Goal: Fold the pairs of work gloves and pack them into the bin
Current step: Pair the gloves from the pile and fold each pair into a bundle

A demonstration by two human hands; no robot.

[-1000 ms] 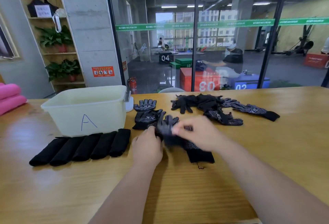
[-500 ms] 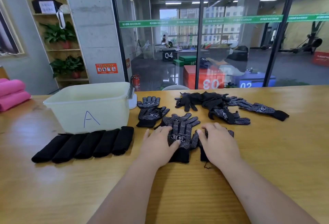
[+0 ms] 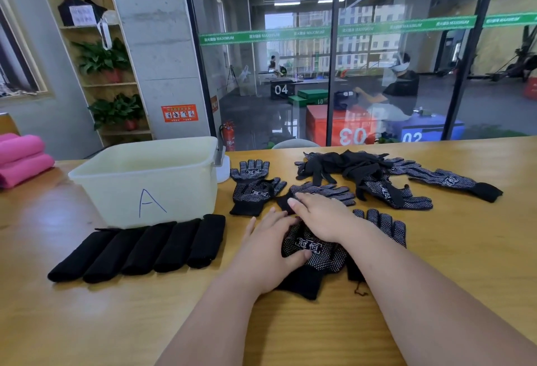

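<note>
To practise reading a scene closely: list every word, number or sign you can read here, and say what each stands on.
"A": on the bin.
"MAXIMUM": repeated along the green strip on the glass.
"04": on the black box.
"03": on the red box.
"02": on the blue box.
Two Chinese characters, not clear enough to quote: on the glove.
Orange sign and bag label: too small or blurred to read.

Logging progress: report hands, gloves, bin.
Left hand and right hand open, pressing flat on dotted glove. Five folded pairs lined up before bin, not packed. Loose gloves behind; nothing blocks the bin.
</note>
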